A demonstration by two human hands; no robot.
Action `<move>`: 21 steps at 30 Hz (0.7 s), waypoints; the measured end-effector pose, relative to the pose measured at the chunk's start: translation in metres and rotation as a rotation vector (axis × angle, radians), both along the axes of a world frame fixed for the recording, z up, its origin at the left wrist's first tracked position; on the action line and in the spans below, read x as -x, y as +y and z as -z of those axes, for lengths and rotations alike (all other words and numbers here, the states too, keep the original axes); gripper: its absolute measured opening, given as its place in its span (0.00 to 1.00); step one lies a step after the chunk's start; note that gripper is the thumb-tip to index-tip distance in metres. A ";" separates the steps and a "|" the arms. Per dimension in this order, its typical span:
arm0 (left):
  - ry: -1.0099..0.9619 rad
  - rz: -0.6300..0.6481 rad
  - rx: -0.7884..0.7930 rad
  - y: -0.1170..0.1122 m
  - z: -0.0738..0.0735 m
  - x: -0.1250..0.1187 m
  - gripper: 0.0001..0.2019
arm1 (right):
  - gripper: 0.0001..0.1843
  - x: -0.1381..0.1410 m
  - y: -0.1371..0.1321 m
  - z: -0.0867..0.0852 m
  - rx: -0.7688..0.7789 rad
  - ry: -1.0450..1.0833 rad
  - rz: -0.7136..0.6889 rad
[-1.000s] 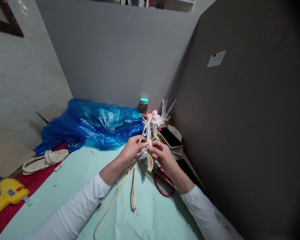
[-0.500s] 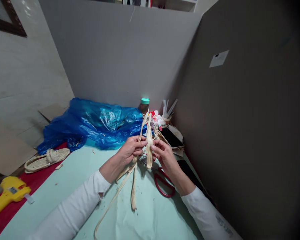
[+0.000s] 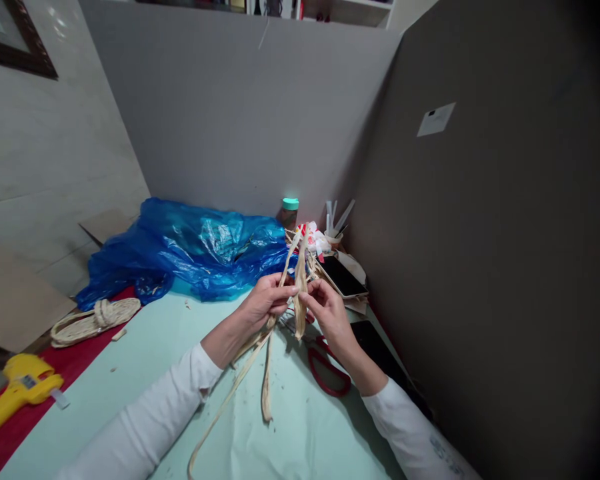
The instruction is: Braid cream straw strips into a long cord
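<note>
Clamped thumb-to-finger on the same pale dry strip (image 3: 301, 277): left hand (image 3: 269, 300) at its left edge, right hand (image 3: 327, 307) at its right edge, close together. Held mid-scene over the mint-green cloth (image 3: 180, 347), with the lower end hanging free between the hands. Also gathered in the left hand: loose strands (image 3: 267, 400), trailing toward the near side.

Apparently opening out or smoothing the strip by its edges. Best done with light, even thumb pressure, working from the middle toward each end in short strokes. Avoid hard sideways tugs, likely to split such dry fibre along its length. Mind the loose strands on the left, easy to tangle, and the red-handled scissors (image 3: 329, 389) just beside the right hand on the near side.

On the far side, a jar (image 3: 289, 218) under a green lid (image 3: 291, 203); contents dark, impossible to make out. To its right, a small cup (image 3: 335, 240) with white sticks (image 3: 349, 212) standing in it, one tilted right. At far left, a crumpled blue plastic bag (image 3: 195, 247), spread wide; contents hidden.
</note>
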State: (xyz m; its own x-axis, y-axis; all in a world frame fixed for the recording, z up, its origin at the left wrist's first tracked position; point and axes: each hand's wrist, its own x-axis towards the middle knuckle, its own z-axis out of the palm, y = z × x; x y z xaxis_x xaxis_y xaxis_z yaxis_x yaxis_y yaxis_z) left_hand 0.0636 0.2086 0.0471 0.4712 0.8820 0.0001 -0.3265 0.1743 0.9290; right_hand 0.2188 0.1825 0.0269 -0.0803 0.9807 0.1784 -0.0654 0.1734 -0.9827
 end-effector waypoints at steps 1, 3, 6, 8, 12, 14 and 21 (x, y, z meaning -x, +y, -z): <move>0.005 0.015 -0.006 -0.001 -0.001 0.000 0.15 | 0.11 0.000 0.000 0.000 -0.012 0.003 0.005; 0.032 0.022 -0.019 -0.002 -0.002 -0.001 0.16 | 0.11 0.001 0.000 -0.002 -0.041 0.001 0.013; 0.070 -0.010 -0.024 0.000 0.000 0.001 0.15 | 0.11 0.001 0.000 -0.004 -0.018 0.027 -0.038; 0.065 0.003 -0.006 0.002 0.001 0.002 0.14 | 0.11 0.001 0.000 -0.004 -0.012 0.045 -0.054; 0.001 0.098 0.060 0.006 0.003 0.006 0.14 | 0.09 0.001 0.002 -0.003 -0.017 0.116 -0.101; -0.031 0.125 0.085 0.006 0.003 0.008 0.13 | 0.09 0.001 0.002 -0.002 0.000 0.152 -0.116; -0.032 0.127 0.082 0.005 -0.001 0.006 0.12 | 0.09 0.001 0.001 -0.002 -0.006 0.162 -0.051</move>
